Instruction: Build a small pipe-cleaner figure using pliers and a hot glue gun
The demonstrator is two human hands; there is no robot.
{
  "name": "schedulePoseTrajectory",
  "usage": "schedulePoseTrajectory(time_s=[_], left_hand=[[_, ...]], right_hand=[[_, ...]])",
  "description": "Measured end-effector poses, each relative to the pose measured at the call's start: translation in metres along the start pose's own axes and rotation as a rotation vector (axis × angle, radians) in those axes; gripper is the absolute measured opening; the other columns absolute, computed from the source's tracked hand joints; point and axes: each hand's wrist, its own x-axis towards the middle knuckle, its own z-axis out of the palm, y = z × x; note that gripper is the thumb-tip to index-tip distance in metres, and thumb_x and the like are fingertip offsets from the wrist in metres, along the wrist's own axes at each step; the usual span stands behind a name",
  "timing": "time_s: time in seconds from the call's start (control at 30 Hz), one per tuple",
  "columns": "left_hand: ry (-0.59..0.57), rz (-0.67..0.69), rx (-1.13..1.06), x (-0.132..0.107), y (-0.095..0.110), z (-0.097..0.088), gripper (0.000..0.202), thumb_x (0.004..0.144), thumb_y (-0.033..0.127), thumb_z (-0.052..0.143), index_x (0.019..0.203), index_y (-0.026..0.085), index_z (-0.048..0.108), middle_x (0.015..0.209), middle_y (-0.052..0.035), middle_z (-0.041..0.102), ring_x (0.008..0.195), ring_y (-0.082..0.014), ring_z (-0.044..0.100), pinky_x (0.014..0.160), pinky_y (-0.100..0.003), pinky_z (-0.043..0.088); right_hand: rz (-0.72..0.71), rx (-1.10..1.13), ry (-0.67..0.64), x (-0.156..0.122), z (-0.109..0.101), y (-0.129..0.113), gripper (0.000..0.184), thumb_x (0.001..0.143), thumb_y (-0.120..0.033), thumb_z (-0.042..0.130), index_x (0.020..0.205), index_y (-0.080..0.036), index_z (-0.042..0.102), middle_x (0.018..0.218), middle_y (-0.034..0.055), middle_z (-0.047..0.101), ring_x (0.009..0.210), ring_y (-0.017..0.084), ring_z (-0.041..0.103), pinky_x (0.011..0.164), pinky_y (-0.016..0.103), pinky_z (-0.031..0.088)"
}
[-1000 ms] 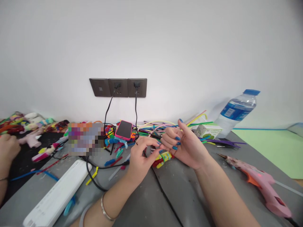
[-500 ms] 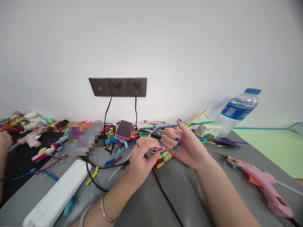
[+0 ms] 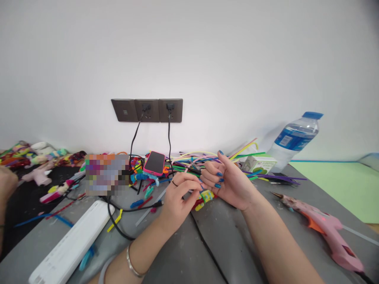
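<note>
In the head view my left hand [image 3: 180,199], with a dark ring, pinches its thumb and index finger together; whatever sits between the tips is too small to make out. Those tips meet the lower fingers of my right hand [image 3: 223,181]. My right palm is turned up, its blue-nailed fingers half curled and the thumb sticking up, with nothing visibly gripped. Just below the fingertips lies a small yellow, green and red piece [image 3: 205,200], apparently of bent pipe cleaners and partly covered by the hands. Behind them spreads a heap of coloured pipe cleaners [image 3: 195,157].
A pink glue gun [image 3: 324,227] lies at right, near a tilted water bottle [image 3: 299,136] and a small box [image 3: 259,163]. Left are a white power strip [image 3: 75,240], black cables, a pink-edged phone [image 3: 154,162] and loose craft scraps. Another person's hand [image 3: 7,183] shows at far left.
My hands stay together in nearly the same pose. My right hand has shifted slightly left, and the left fingertips have moved a little. The view itself has shifted slightly.
</note>
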Motion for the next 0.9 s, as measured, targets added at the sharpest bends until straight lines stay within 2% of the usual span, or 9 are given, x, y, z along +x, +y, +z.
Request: schedulePoseTrajectory(time_s=[0.37, 0.53, 0.77, 0.9], left_hand=[[-0.063, 0.012, -0.008, 0.000, -0.004, 0.000, 0.008, 0.090, 0.015, 0.060, 0.084, 0.020, 0.063, 0.089, -0.0048, 0.066, 0.085, -0.0166, 0.062, 0.078, -0.030, 0.050], [-0.114, -0.029, -0.012, -0.003, -0.008, 0.001, 0.010, 0.091, 0.018, 0.057, 0.084, 0.021, 0.063, 0.089, -0.0052, 0.066, 0.087, -0.0174, 0.063, 0.079, -0.031, 0.049], [-0.135, -0.050, -0.032, -0.005, -0.011, 0.003, 0.011, 0.091, 0.017, 0.057, 0.082, 0.020, 0.061, 0.090, -0.0059, 0.065, 0.088, -0.0178, 0.063, 0.079, -0.031, 0.050], [-0.125, -0.046, -0.033, -0.004, -0.009, 0.002, 0.010, 0.092, 0.020, 0.057, 0.085, 0.020, 0.063, 0.089, -0.0061, 0.065, 0.088, -0.0180, 0.063, 0.079, -0.031, 0.050]], right_hand=[[0.048, -0.101, 0.010, -0.002, -0.004, -0.002, 0.060, 0.090, -0.071, 0.042, 0.056, -0.021, 0.040, 0.052, -0.0056, 0.028, 0.048, 0.011, 0.024, 0.052, 0.023, 0.041], [0.043, -0.158, 0.026, -0.002, -0.008, -0.002, 0.059, 0.090, -0.069, 0.044, 0.056, -0.022, 0.039, 0.051, -0.0061, 0.028, 0.048, 0.011, 0.023, 0.054, 0.024, 0.042], [0.044, -0.191, 0.016, 0.000, -0.009, -0.001, 0.053, 0.091, -0.060, 0.051, 0.056, -0.022, 0.039, 0.051, -0.0068, 0.028, 0.047, 0.011, 0.024, 0.057, 0.026, 0.044], [0.037, -0.184, 0.013, 0.000, -0.008, -0.001, 0.052, 0.091, -0.057, 0.053, 0.055, -0.021, 0.039, 0.050, -0.0064, 0.029, 0.047, 0.011, 0.023, 0.054, 0.024, 0.041]])
